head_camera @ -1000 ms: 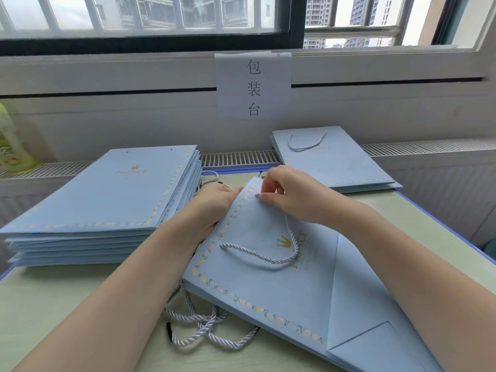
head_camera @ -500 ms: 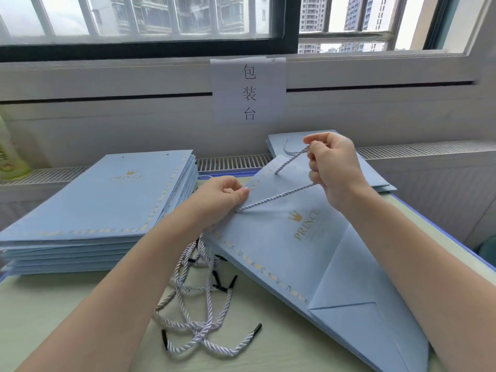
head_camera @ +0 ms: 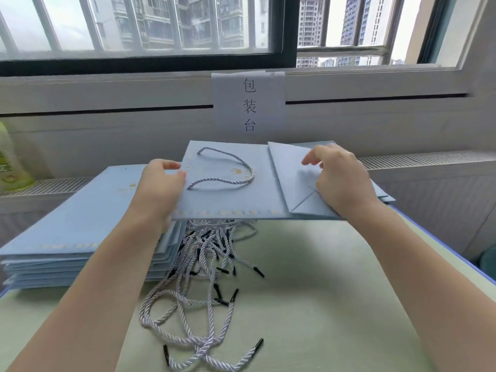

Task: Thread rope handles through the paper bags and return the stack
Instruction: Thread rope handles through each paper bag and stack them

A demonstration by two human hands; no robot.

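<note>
Far left of the held bag we see a green bottle on the sill, label too blurred to read. Next, left of our left-hand grip, a stack of light blue paper bags lies flat on the table; the top one shows a small gold crown and gold lettering, mostly covered by our wrist, unreadable.

Our left hand grips the left edge of a bag held flat above the table, thumb on top, fingers under, pinching the paper. A grey twisted rope handle is threaded in this bag and lies looped on its upper face, just right of the left thumb. A gold crown print sits inside the loop; no word readable beside it. A gold dotted border runs along the bag's near and left edges.

Below the held bag, between our two forearms, a pile of loose ropes with black tips lies tangled on the table, touching the stack's right side.

Behind the bag, a white paper sign taped under the window reads 包装台, top to bottom.

Our right hand rests on the bag's folded bottom flap at the right end, fingers curled over it, thumb hidden, so we cannot tell if it is pinching. Under that hand, another stack of blue bags peeks out.
</note>
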